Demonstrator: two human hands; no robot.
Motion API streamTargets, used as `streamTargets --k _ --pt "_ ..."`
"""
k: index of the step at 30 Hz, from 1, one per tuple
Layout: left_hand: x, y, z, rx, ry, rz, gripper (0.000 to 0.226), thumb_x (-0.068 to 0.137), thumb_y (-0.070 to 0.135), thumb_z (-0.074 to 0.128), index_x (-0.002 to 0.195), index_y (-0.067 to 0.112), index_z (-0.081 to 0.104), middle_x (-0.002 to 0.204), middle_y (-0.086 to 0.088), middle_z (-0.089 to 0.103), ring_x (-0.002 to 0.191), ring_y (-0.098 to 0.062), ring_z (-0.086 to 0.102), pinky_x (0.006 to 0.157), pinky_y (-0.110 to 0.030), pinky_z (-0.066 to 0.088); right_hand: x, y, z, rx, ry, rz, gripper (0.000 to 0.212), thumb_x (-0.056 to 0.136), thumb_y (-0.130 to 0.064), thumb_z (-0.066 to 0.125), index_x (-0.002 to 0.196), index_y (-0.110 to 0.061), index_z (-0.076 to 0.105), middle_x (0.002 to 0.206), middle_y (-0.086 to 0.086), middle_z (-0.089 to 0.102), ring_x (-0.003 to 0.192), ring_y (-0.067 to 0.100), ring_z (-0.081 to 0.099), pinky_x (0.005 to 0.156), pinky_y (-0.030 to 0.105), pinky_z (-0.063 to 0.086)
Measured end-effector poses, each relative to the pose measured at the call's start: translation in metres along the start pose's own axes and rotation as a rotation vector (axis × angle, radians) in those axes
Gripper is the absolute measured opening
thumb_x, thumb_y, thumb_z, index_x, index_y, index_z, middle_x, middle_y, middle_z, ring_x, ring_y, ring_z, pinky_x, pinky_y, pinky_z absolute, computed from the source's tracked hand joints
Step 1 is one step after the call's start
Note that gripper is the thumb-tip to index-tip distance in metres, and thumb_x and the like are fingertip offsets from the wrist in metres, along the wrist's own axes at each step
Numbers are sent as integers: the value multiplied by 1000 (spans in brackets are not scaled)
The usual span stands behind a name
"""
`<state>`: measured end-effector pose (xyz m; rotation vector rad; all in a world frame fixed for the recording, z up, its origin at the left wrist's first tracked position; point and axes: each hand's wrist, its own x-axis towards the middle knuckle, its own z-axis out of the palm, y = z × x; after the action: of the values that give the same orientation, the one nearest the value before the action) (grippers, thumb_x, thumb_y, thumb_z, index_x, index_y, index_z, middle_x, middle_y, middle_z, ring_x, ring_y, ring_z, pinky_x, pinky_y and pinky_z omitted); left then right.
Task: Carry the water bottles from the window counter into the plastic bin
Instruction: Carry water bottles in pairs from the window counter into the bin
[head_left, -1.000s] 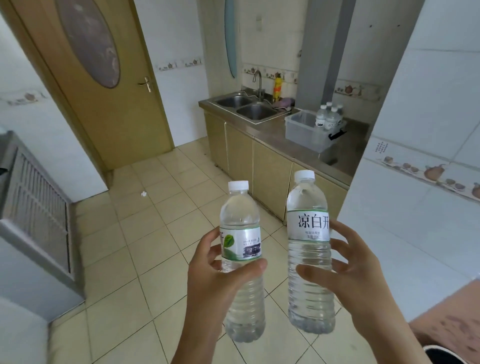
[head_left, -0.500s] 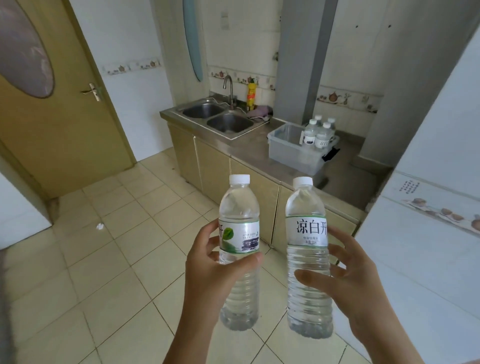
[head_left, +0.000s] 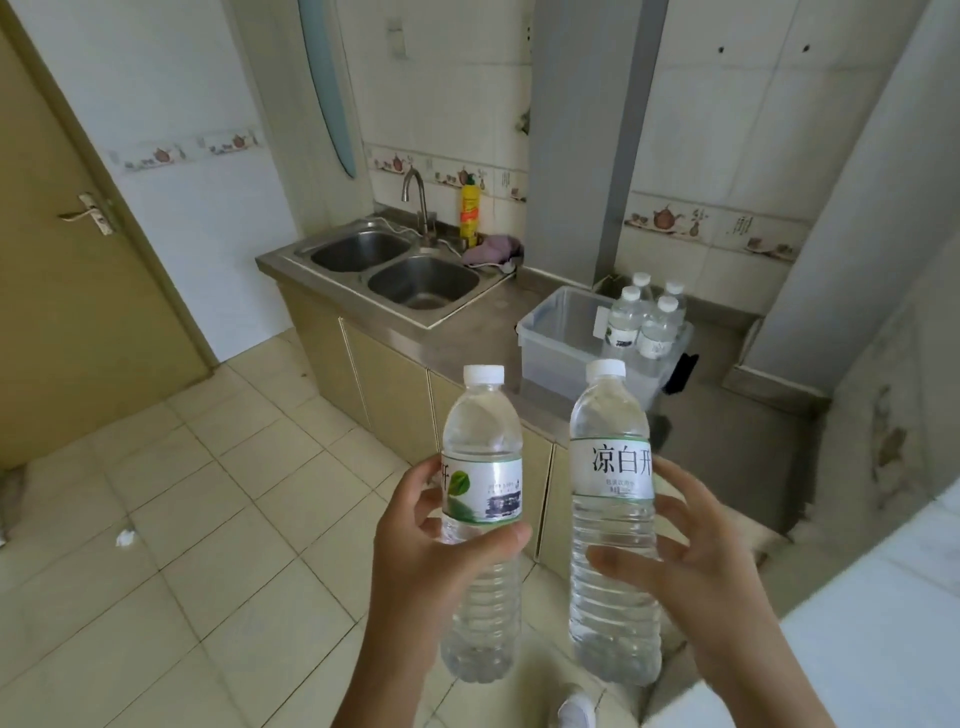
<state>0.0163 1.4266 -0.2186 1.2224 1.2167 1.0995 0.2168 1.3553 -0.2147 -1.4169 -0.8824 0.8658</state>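
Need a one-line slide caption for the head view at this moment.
Left hand and right hand each hold an upright water bottle, facing the plastic bin with four bottles on the kitchen counter.

Chinese characters are showing on the water bottle labels.

The bottle in the right hand (head_left: 691, 577) is showing 凉白开 in large dark characters on its white label (head_left: 618, 465), with smaller print beneath that is blurring out of legibility. The bottle in the left hand (head_left: 431, 561) is turning its label (head_left: 483, 491) partly away, so only 开 is peeking out at the left edge beside a green leaf picture. The labels on the bottles in the plastic bin (head_left: 561, 348) and on the yellow bottle (head_left: 469, 208) are appearing too small to read.
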Motion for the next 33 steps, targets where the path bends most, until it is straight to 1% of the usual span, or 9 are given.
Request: streamTargets --k 4,9,13,15,20,22,26,30,33 --pt "82 4 41 -27 16 -11 80 33 31 93 104 48 62 98 16 76 83 -3 74 68 -26 54 98 8 1 -22 10 -23 88 36 -15 91 109 -51 57 104 -11 69 83 2 70 61 16 54" --pt "176 16 95 -62 -7 -16 86 34 28 93 113 39 62 98 13 77 80 -5 75 57 -16 55 197 -1 -9 -38 -32 -31 98 32 -27 91 120 -49 53 111 -8 68 95 10 69 81 40 57" --pt "240 24 135 -64 -75 -9 80 37 30 94 110 46 62 101 17 76 86 -3 73 60 -19 56 261 -2 -18 -37 -20 -27 103 35 -20 93 123 -52 50 109 -15 65 89 -3 67 61 17 56" --pt "272 29 152 -50 -125 9 81 39 29 94 111 46 62 103 18 75 90 -2 73 62 -20 57 291 -3 -18 -29 -1 -22 99 40 -12 92 119 -55 50 108 -16 64 88 -8 65 57 13 53" --pt "362 44 186 10 -246 62 87 34 30 94 113 44 60 107 15 75 96 -6 72 78 -33 60 368 -9 -10 -75 79 -63 92 50 0 89 106 -58 45 103 -26 57 82 -23 57 53 2 45" --pt "398 48 198 5 -296 81 90 31 28 93 114 41 60 106 14 75 95 -6 72 82 -37 60 397 -9 -7 -87 120 -70 90 52 -1 88 106 -57 44 103 -29 55 82 -20 59 52 1 44" --pt "467 47 221 18 -412 135 84 38 19 95 112 39 60 106 13 75 96 -7 72 75 -26 58 456 -6 -3 -129 260 -101 83 51 -9 90 110 -54 51 100 -28 63 92 -4 63 62 8 51" --pt "527 34 246 30 -485 128 82 41 8 94 107 38 56 101 20 74 92 -2 71 75 -26 59 507 -2 7 -261 392 -127 83 49 -16 92 116 -42 51 93 -39 62 86 -15 60 62 6 50" --pt "564 15 261 39 -547 104 83 46 -3 95 110 33 56 105 11 75 95 -7 72 75 -27 59 533 9 18 -368 467 -90 82 51 -19 92 116 -38 47 87 -32 59 81 -18 59 60 6 48"
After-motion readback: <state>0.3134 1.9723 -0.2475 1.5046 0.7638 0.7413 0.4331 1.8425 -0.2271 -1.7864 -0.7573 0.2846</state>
